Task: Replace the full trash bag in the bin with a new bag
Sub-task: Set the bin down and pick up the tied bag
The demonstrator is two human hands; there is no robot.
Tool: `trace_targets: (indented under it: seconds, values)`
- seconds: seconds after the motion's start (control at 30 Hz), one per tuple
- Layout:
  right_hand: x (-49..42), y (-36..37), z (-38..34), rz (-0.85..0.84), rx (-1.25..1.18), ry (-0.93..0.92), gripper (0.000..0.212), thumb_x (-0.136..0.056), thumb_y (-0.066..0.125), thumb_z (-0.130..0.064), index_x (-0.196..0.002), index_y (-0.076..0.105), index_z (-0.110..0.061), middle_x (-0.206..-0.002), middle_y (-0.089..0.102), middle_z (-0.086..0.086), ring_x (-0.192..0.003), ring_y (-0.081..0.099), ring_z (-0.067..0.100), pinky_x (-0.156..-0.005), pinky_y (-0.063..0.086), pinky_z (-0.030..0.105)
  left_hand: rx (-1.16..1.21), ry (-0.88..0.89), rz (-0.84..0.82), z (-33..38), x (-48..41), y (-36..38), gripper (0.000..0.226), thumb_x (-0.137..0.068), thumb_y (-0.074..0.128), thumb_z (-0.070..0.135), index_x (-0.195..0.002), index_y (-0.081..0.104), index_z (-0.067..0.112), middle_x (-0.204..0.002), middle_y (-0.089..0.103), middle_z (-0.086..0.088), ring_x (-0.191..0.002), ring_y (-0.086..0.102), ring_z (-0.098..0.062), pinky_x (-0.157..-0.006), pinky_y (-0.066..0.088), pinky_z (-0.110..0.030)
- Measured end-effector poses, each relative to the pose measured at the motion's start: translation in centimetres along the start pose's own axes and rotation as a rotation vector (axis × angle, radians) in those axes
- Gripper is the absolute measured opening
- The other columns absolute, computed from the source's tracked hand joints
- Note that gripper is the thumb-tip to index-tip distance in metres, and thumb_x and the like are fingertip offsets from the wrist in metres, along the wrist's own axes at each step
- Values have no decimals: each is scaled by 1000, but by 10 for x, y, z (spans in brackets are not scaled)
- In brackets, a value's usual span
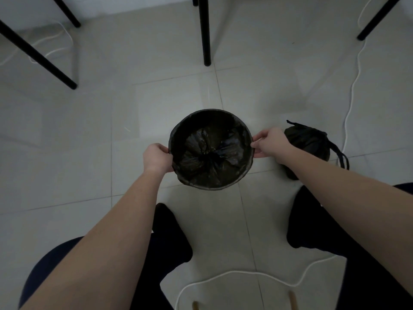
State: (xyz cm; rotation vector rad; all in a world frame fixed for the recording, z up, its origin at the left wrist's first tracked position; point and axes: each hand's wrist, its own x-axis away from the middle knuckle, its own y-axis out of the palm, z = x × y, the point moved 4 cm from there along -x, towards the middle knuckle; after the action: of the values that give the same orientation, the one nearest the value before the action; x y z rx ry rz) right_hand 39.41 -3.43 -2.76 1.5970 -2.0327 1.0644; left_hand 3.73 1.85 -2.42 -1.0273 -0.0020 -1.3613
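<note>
seen from above, person seated, both bare forearms reaching down and forward.

round black bin stands on the pale tiled floor, between the two hands. new bag, black and crinkled, sits inside the bin; its bottom is gathered to a puckered centre and its edge lies over the rim all round.

left hand at the bin's left rim, fingers curled, thumb and fingertips pinched on the new bag's edge where it folds over the rim. right hand at the right rim, same hold: thumb and fingers closed on the bag edge. whether the fingers also clamp the hard rim under the film, cannot tell.

full bag, black, tied off, lies on the floor just right of the bin, partly behind the right wrist and forearm; its dark drawstring loops trail to the right.

white cable runs down the right side of the floor; another white cable curves across near the bottom. black furniture legs stand on the tiles beyond the bin. person's dark-trousered legs flank the bin on the near side.
</note>
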Motion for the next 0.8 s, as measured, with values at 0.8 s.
trace_targets:
  seconds: [0.8]
  values:
    - [101,-186,17,297,569,-188,30,-85,76,-31,-111,72,-18,-112,72,4,-104,65,24,-87,48,28,-290,695,-280,153,144,133,22,-92,74,15,-114,79,17,-98,77,0,-97,70,-17,-94,49,-23]
